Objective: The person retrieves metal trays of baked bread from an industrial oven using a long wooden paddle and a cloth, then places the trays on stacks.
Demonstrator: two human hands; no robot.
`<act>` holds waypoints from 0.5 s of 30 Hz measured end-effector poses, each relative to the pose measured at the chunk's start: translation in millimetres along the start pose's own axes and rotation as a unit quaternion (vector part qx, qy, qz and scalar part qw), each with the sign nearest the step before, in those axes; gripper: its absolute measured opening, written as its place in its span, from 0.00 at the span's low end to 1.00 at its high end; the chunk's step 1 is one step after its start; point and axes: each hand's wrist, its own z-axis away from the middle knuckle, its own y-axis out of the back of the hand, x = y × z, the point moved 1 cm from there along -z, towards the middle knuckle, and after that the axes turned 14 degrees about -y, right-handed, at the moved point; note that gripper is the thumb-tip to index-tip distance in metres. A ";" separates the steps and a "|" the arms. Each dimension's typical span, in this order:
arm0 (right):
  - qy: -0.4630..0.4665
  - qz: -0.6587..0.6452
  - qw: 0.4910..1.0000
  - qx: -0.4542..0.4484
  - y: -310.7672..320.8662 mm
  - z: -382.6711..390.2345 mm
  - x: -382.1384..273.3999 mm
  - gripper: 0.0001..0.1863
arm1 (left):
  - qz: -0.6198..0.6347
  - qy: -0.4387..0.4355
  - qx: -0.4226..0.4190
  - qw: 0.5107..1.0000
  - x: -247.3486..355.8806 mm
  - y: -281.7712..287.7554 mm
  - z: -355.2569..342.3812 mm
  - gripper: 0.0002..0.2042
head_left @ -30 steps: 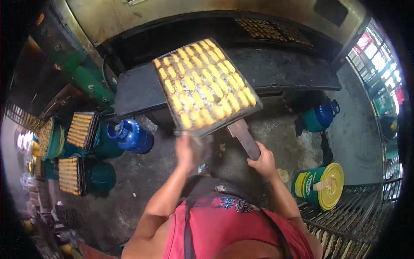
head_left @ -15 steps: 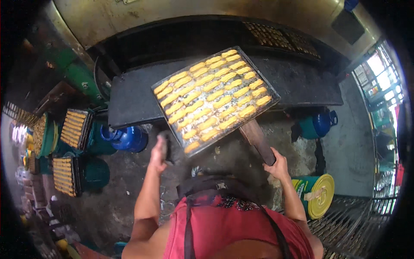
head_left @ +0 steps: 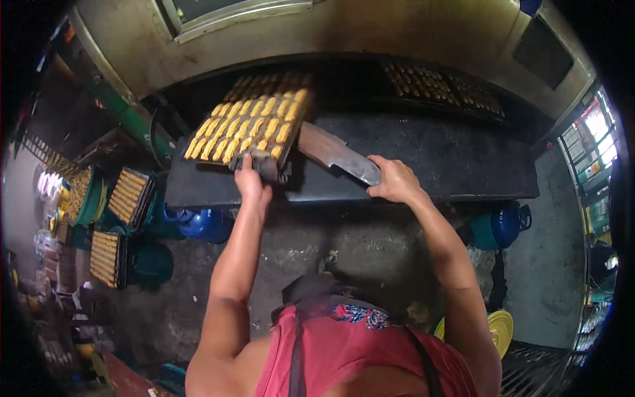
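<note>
A dark baking tray (head_left: 288, 151) bearing rows of yellow, finger-shaped dough pieces (head_left: 241, 126) lies over the left part of a black ledge. Its far end reaches into a low, dark oven opening, where the pieces fade into shadow. My left hand (head_left: 253, 184) is closed on a dark cloth pad (head_left: 268, 167) at the tray's near right corner, thumb on top. The right hand (head_left: 398, 182) grips the near end of a long, flat wooden board (head_left: 334, 152). That board slants across the ledge, its far tip close beside the tray's right edge; I cannot tell if they touch.
More filled trays (head_left: 436, 86) sit inside the opening at the right. Below the black ledge (head_left: 450, 159) stand blue gas cylinders (head_left: 206, 226), one at each side. Filled trays (head_left: 129, 195) are stacked at the left by green tubs. A yellow-lidded bucket (head_left: 501, 331) is beside my right arm.
The tray has gone forward and left, from above the floor and ledge edge into the opening. My left hand has come onto its edge with the pad. The board no longer lies under it.
</note>
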 end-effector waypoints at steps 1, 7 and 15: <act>0.009 0.004 1.000 -0.009 1.4 -7.1 9.7 0.39 | 0.001 -0.003 -0.002 1.000 -23.8 -5.1 -23.2 0.14; 0.016 -0.040 0.999 0.003 24.5 12.7 110.3 0.41 | -0.030 0.124 -0.073 0.989 -111.0 -74.0 -159.9 0.15; -0.114 -0.003 0.993 -0.016 66.3 91.0 235.0 0.43 | -0.210 0.023 0.071 0.975 -128.6 -135.4 -261.5 0.11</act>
